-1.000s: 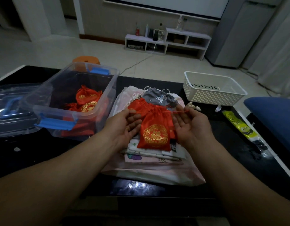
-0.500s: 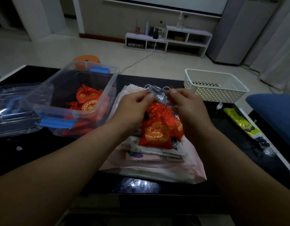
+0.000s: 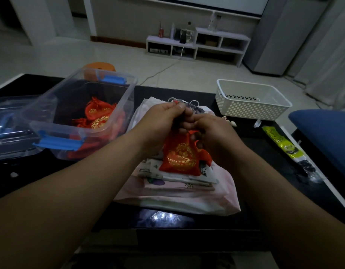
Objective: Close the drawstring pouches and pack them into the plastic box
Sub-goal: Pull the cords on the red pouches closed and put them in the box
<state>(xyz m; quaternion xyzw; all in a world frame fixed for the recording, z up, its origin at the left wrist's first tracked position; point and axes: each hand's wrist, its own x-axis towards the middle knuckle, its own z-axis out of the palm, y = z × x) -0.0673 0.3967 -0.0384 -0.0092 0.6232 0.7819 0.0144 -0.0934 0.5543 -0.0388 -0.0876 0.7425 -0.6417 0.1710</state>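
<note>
As your two forearms reached in over the near edge of the black bench (image 3: 51, 171), a pink plastic bag (image 3: 222, 197) lay closest to you, with a flat stack of printed cloth pouches (image 3: 196, 176) on top of it. On that stack rested the bottom of the red pouch (image 3: 180, 157), its gold emblem facing you and its neck gathered and lifted. Your right hand (image 3: 213, 133) had its fingers curled round that neck. Your left hand (image 3: 163, 121), just above and touching the right, pinched the red drawstring (image 3: 175, 102) between thumb and forefinger. To your left stood the clear plastic box (image 3: 74, 133) with blue latches, open-topped, with other red pouches (image 3: 97, 115) lying inside it. Its lid (image 3: 6, 123) lay beside it, further left. Further back on the right sat a white perforated basket (image 3: 251, 111), and a yellow-green packet (image 3: 280, 142) lay near the bench's right edge.
</note>
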